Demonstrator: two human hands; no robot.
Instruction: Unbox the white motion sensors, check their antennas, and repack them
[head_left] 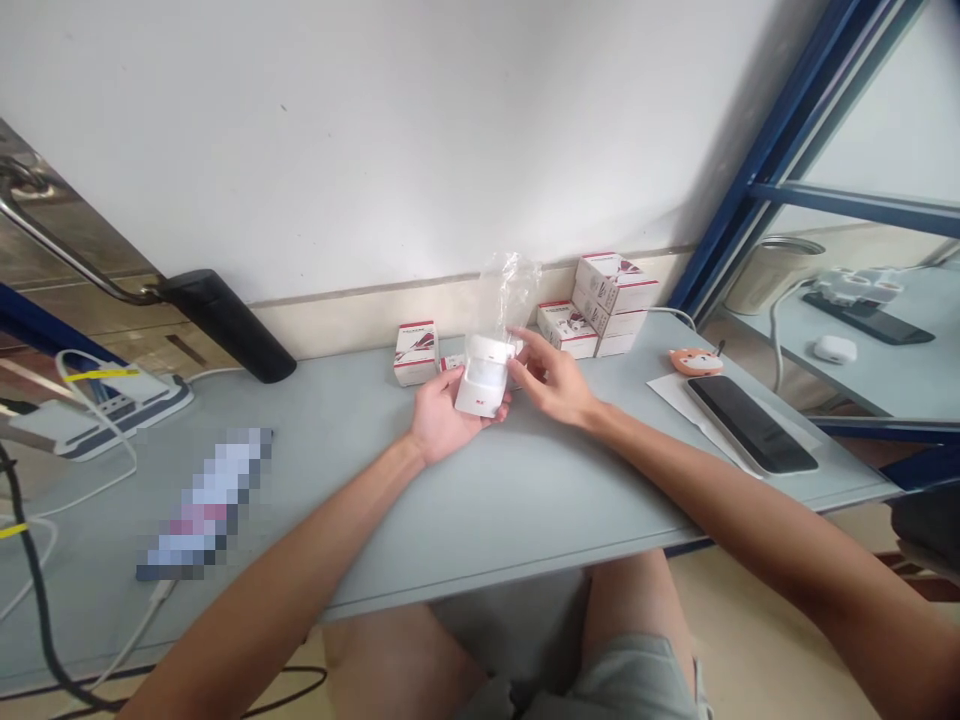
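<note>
White device (481, 388) sits in L hand (437, 422), above the desk (465, 510), to the L of the box stack (616, 310) & a bit nearer the wearer. Progress, as judged here: device is out of its box, w/ clear bag (510, 290) at its far end, loose film rising past it, also L of the stack. Can't tell if bag covers the whole body, or if it's going on or coming off, so what's left there is unclear. 1 lone box (416, 352) stands farther L of the stack; 1 red-and-white item (452, 361), mostly hidden, lies between lone box & stack. Lone box & stack look closed; contents n/a.

Orientation: long axis runs approx. near-to-far, far end leaning slightly R, i.e. to the stack's side. Rounded end points toward the wall (390, 150); end w/ small red mark points to the wearer. Front face up, approx. at camera.

Grip: L hand is wrapped round the device, thumb at its L edge, fingertips showing at its R edge. R hand (555, 385), just L of the stack & nearer the wearer, has bent fingers by the device's far R side; can't tell if they pinch film or only touch.
</note>
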